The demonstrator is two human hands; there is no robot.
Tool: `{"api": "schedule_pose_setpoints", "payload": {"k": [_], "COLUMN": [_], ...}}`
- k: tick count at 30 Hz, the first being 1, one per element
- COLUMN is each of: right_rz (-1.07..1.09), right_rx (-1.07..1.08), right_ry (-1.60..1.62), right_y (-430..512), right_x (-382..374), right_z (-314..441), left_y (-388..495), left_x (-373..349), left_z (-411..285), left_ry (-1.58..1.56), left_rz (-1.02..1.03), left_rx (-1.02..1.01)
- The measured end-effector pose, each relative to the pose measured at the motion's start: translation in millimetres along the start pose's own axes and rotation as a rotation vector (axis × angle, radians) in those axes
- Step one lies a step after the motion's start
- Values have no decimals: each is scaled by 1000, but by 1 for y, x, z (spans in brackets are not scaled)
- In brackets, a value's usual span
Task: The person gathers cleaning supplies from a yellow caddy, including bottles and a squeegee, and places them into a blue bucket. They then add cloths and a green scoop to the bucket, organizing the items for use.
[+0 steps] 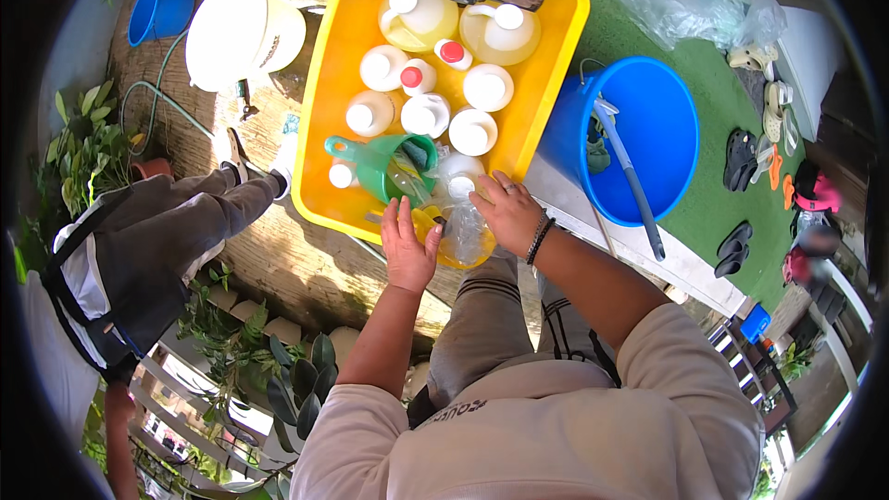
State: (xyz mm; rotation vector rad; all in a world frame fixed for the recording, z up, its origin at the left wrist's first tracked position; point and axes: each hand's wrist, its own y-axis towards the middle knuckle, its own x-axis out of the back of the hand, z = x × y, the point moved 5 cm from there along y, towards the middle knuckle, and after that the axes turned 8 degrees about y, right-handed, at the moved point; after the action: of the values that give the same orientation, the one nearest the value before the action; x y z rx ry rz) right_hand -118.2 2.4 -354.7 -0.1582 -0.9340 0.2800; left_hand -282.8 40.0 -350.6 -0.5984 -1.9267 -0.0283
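Before me stands a yellow plastic tub (552,107) holding several white-capped jugs and bottles, among them a handled jug (419,24) of yellowish liquid. At its near end, my left hand (411,253) has its fingers extended by the green plastic dipper (375,173). A clear bottle (408,179) and a dark sponge-like piece (415,153) lie inside the dipper. My right hand (510,217) spreads its fingers beside a white-capped bottle (461,173) and crumpled clear plastic (467,232). Neither hand visibly grips anything. The plastic partly covers a yellow item near my left thumb.
Right of the tub is a blue bucket (684,153) with a grey-handled tool (628,173) leaning out. A white bucket (233,35), a hose (163,87) and a smaller blue bucket (163,14) are left. Another person (139,250) stands there. Footwear (740,160) lies on green flooring.
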Motion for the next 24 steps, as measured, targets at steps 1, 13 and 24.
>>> {"api": "schedule_pose_setpoints", "payload": {"k": [1, 13, 24], "right_rz": [-49, -387, -719], "right_rx": [6, 15, -528], "right_ry": [68, 356, 200], "right_y": [-4, -133, -269], "right_x": [4, 100, 142], "right_z": [3, -37, -201], "left_y": [-1, -6, -10], "left_x": [1, -128, -107], "left_z": [-9, 6, -42], "left_ry": [36, -679, 206], "left_rz": [4, 742, 531], "left_rx": [-26, 664, 486]}}
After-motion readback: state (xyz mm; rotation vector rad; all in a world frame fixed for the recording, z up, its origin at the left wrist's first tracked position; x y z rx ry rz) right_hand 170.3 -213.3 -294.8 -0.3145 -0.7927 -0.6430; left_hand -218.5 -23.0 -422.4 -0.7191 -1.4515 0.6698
